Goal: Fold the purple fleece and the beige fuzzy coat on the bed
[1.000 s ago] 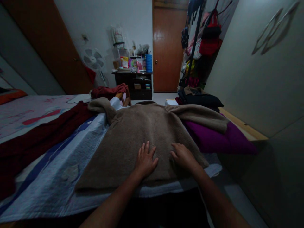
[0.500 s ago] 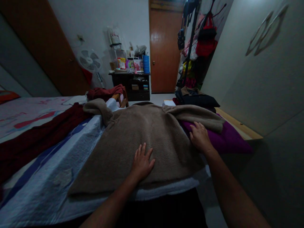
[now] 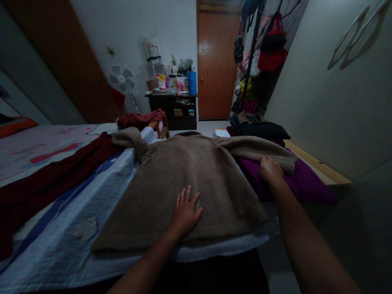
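A brown fleece coat lies spread out on a light blue cloth, its collar away from me. My left hand rests flat on the lower middle of the coat, fingers spread. At the coat's right sleeve, my right hand has its fingers curled round the lower edge of the fabric. Under that sleeve lies a purple cushion-like cloth. The other sleeve is bent near the left shoulder.
A dark red garment stretches along the left, beside a pink patterned bed cover. Folded dark clothes are stacked at the back right. A pale cabinet rises close on the right. A fan stands behind.
My right hand has moved right and forward from the coat's side edge to the sleeve, and its fingers have closed. My left hand stays flat on the coat. The view has shifted slightly.
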### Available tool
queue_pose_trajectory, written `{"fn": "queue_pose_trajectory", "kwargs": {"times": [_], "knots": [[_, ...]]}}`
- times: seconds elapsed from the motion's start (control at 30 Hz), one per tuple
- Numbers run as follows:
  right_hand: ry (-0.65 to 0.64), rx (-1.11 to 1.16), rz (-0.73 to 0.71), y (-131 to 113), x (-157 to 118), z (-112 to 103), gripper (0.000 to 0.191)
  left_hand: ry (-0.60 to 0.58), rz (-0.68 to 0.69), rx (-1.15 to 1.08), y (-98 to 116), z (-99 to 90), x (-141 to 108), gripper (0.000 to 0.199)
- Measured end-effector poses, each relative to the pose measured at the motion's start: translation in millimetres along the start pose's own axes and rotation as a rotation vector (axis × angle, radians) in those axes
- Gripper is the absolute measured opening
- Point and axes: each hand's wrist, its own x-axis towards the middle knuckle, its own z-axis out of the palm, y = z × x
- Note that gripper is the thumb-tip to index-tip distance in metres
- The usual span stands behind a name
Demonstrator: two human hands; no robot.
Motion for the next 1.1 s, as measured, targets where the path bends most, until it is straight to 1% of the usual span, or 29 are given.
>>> {"fn": "queue_pose_trajectory", "kwargs": {"times": [0.23,0.27,0.33,0.43,0.53,0.6,0.7,0.77,0.83,0.93,1.03,1.1], "knots": [[-0.004,0.017,0.076,7.4,23.2,-6.3,0.039,-0.010,-0.002,-0.017,2.7,-4.4,-1.0,0.055],[0.011,0.018,0.084,6.0,24.9,-8.8,0.038,-0.009,-0.004,-0.022,2.9,-4.8,-1.1,0.055],[0.085,0.022,0.064,-1.1,25.0,-14.8,0.038,-0.006,-0.008,-0.029,3.1,-5.1,-1.2,0.055],[0.220,0.030,-0.013,-23.3,17.5,-21.7,0.038,-0.005,-0.015,-0.035,3.2,-4.7,-1.1,0.055],[0.284,0.034,-0.105,-53.5,6.3,-20.4,0.034,-0.005,-0.018,-0.041,3.4,-4.6,-1.1,0.055],[0.307,0.048,-0.185,-73.8,-0.6,-14.1,0.032,-0.005,-0.017,-0.042,3.7,-5.4,-1.2,0.055],[0.303,0.082,-0.334,-102.6,-12.6,2.2,0.028,-0.004,-0.015,-0.044,4.8,-7.6,-1.5,0.055],[0.242,0.098,-0.452,-120.8,-24.4,16.4,0.026,-0.002,-0.018,-0.057,5.4,-8.6,-1.4,0.055],[0.142,0.116,-0.538,-137.7,-39.9,32.4,0.026,-0.003,-0.019,-0.080,4.9,-8.2,-1.0,0.055],[-0.003,0.133,-0.623,-156.2,-66.4,56.4,0.028,-0.013,-0.031,-0.143,0.7,-4.9,1.2,0.058],[-0.196,0.138,-0.691,-161.0,-89.9,74.1,0.031,-0.016,-0.057,-0.266,-7.2,-1.9,7.5,0.059],[-0.266,0.175,-0.740,-156.3,-101.9,78.7,0.033,0.017,-0.044,-0.369,-11.9,-2.9,14.7,0.059]]}}
